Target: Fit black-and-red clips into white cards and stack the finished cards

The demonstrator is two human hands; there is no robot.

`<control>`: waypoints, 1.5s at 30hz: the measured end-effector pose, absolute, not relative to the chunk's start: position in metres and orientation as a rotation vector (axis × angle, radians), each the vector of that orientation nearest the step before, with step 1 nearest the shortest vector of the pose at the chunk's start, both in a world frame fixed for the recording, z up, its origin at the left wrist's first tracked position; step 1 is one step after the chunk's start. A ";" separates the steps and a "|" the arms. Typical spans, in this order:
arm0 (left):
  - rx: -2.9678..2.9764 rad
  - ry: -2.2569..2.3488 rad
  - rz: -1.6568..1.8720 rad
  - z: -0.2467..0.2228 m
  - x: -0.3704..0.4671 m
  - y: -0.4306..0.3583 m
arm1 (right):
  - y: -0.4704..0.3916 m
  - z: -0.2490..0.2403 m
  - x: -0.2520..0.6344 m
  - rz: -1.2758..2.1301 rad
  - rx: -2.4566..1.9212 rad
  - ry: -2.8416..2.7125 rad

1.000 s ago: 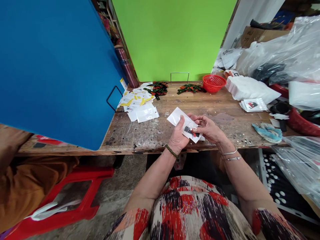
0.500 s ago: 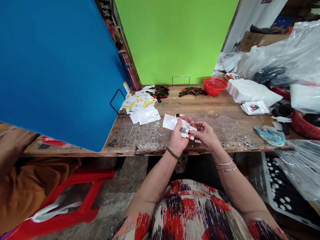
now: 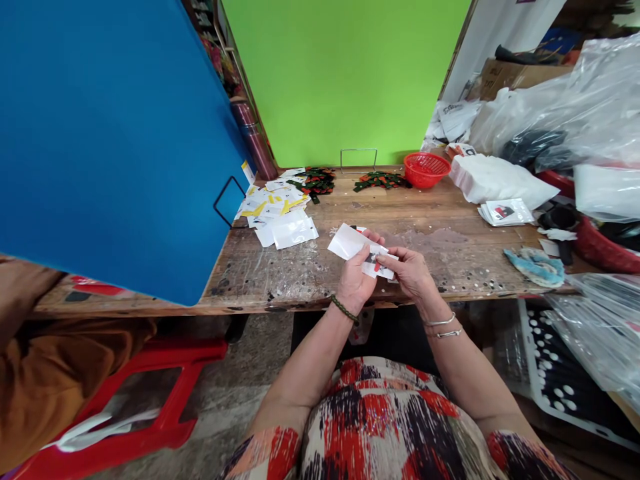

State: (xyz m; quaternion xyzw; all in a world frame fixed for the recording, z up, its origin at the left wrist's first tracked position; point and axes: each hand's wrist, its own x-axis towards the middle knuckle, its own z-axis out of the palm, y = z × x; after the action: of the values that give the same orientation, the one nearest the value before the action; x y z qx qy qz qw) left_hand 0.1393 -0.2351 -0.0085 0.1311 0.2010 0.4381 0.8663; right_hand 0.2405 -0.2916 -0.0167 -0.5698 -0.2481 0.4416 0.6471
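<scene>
My left hand is closed on a small white packet, its thumb pressing the packet from above. My right hand pinches a white card with red and black print that overlaps the packet. Both hands are close together over the front edge of the wooden table. To their left lie blank white packets and a pile of white and yellow packets. Behind are two heaps of dark green and orange pieces.
A red basket stands at the back, before a green board. A blue board leans at left. At right are a white stack, printed packets and a blue cloth. Another person's arm shows at far left.
The white packet in my left hand has tilted, and more of the red and black print shows between my hands. The whole view has shifted slightly.
</scene>
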 end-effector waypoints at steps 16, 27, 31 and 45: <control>0.228 0.380 0.972 -0.001 0.141 -0.235 | -0.292 -0.011 0.230 0.998 -1.280 -0.506; 0.186 0.399 1.004 -0.009 0.140 -0.233 | -0.293 -0.010 0.228 1.012 -1.253 -0.535; 0.173 0.393 0.982 -0.009 0.141 -0.235 | -0.290 -0.009 0.226 0.878 -1.276 -0.428; 0.210 0.375 1.044 -0.011 0.140 -0.227 | -0.281 -0.009 0.221 0.858 -1.250 -0.487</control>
State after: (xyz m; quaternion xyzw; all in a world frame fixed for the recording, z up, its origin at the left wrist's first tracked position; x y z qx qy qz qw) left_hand 0.1403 -0.2274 -0.0107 0.0996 0.1779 0.4945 0.8449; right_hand 0.2212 -0.2815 -0.0088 -0.5609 -0.2186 0.3851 0.6995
